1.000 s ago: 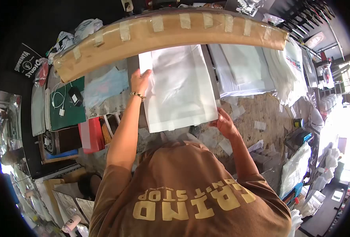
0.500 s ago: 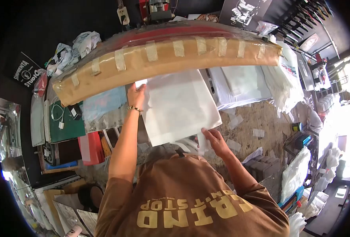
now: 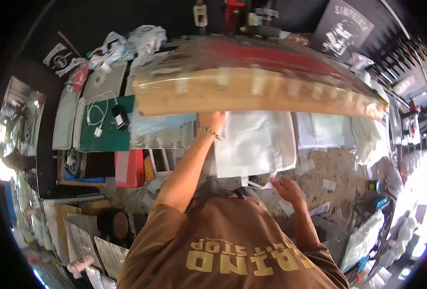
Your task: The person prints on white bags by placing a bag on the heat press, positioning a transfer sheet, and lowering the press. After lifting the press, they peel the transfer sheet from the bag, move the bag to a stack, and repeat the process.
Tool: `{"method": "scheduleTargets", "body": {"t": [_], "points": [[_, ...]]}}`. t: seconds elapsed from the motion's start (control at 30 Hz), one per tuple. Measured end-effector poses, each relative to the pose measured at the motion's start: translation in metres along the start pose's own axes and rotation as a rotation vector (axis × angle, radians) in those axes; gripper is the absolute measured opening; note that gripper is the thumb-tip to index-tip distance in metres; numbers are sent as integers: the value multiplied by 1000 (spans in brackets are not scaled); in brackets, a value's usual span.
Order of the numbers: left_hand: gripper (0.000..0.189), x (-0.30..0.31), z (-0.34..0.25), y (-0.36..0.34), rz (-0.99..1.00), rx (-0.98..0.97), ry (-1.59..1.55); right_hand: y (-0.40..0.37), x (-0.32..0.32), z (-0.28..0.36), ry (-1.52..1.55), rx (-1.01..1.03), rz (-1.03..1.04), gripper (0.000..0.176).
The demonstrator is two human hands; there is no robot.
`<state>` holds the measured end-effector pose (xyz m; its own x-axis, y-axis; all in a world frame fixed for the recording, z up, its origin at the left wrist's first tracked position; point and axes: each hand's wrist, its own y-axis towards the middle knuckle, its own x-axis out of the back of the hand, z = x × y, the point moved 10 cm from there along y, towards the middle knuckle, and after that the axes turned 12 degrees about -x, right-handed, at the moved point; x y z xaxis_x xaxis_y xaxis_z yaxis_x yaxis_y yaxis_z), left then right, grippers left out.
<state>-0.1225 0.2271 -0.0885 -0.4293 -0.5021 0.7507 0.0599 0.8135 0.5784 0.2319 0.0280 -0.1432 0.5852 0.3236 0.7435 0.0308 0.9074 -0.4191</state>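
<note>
A white fabric bag (image 3: 256, 144) lies flat under the front edge of a large cardboard-edged frame (image 3: 261, 94) with tape strips. My left hand (image 3: 213, 120) is at the bag's upper left corner, partly hidden beneath the frame; its fingers cannot be made out. White straps (image 3: 257, 184) hang from the bag's near edge. My right hand (image 3: 288, 189) is just right of the straps, blurred by motion, its fingers bent near a strap end; whether it holds the strap is unclear.
A green mat (image 3: 108, 137) with a white cable and black adapter lies at the left, above a red box (image 3: 129, 168). White fabric (image 3: 326, 130) lies right of the bag. Crumpled cloths (image 3: 146, 41) sit at the back left.
The view has shifted, so the frame and bag appear farther right and lower. My right hand has moved away from the bag's near right corner, and the bag lies straighter.
</note>
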Motion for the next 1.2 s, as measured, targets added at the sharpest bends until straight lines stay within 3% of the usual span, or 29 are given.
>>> {"method": "scheduleTargets", "body": {"t": [0.03, 0.1, 0.13, 0.2, 0.27, 0.3, 0.37, 0.47, 0.57, 0.63, 0.7, 0.73, 0.8, 0.83, 0.87, 0.93, 1.0, 1.13, 1.17, 1.2], "points": [[43, -1, 8, 0, 9, -12, -24, -7, 23, 28, -224, 159, -128, 50], [42, 7, 45, -10, -84, -12, 8, -8, 77, 66, -145, -122, -136, 47], [40, 13, 64, -18, -166, -20, 18, -2, 90, 84, -269, -169, -166, 42], [48, 16, 152, -49, -116, 59, -55, 8, 100, 119, 11, 119, -310, 39], [55, -5, 252, -59, 372, 282, -200, 21, 87, 156, -202, 471, -531, 64], [57, 24, 251, -56, 453, 316, -74, 25, 83, 168, -207, 468, -538, 64], [60, 58, 254, -55, 534, 346, 53, 51, 55, 170, -503, 182, -417, 79], [76, 47, 273, -61, 652, 222, 218, 58, 46, 161, -519, 232, -476, 83], [74, 41, 271, -50, 704, 147, 208, 53, 45, 160, -513, 293, -520, 77], [74, 36, 282, -53, 692, 142, 178, 67, 36, 145, -535, 138, -345, 86], [67, 47, 268, -46, 500, -48, 191, 66, 34, 146, -518, 131, -336, 86], [67, 38, 279, -51, 506, -48, 183, 68, 33, 145, -522, 111, -323, 87], [44, 34, 297, -47, 340, -84, 35, 73, 32, 140, -540, 74, -317, 88], [23, 50, 277, -37, 337, -254, -44, 76, 29, 137, -535, 104, -325, 89], [15, 57, 271, -32, 440, -137, -70, 75, 31, 135, -532, 128, -336, 90], [15, 72, 278, -29, 602, 56, 8, 68, 37, 145, -521, 164, -373, 93], [20, 104, 239, -15, 514, 43, 105, 69, 35, 143, -579, 111, -345, 93], [33, 120, 31, 8, 113, -144, 187, 69, 35, 140, -481, 208, -471, 94], [29, 123, -41, 31, 118, -63, -21, 68, 37, 139, -475, 209, -479, 94], [27, 92, -69, 25, 212, 76, -80, 68, 36, 138, -443, 217, -452, 93]]}}
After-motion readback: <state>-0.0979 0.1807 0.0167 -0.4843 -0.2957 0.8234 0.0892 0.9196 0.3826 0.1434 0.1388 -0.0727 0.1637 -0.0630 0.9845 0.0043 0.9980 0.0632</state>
